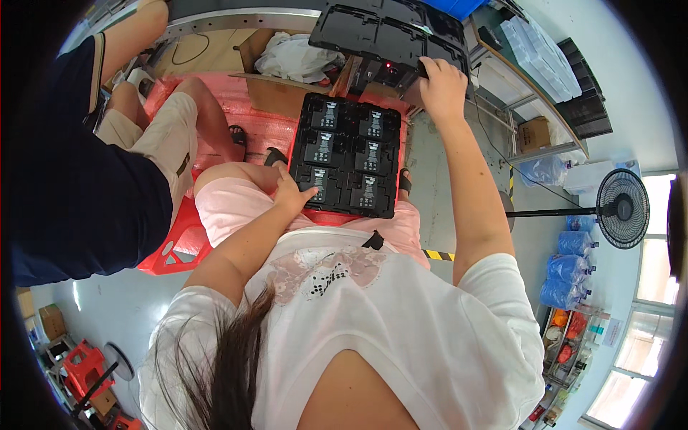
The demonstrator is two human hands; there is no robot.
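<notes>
On my lap rests a black plastic tray (341, 123) with several flat black batteries (322, 147) bearing white print, set in two columns of pockets. My left hand (291, 195) grips the tray's near left edge, its thumb lying over the top beside the nearest left battery. Farther away, at the bench edge, is another black tray (401, 41) that looks to have no batteries in its visible pockets. My right hand (443, 89) is raised to this tray's near right corner, with the fingers curled over the rim. A small red light shows on a dark device below it.
A seated person in a dark top (107, 208) is close on my left. Ahead under the bench lie cardboard (279, 93) and white plastic bags (297, 57). To the right stand a black fan (622, 208), blue water bottles (566, 269) and a shelf with clear trays (541, 57).
</notes>
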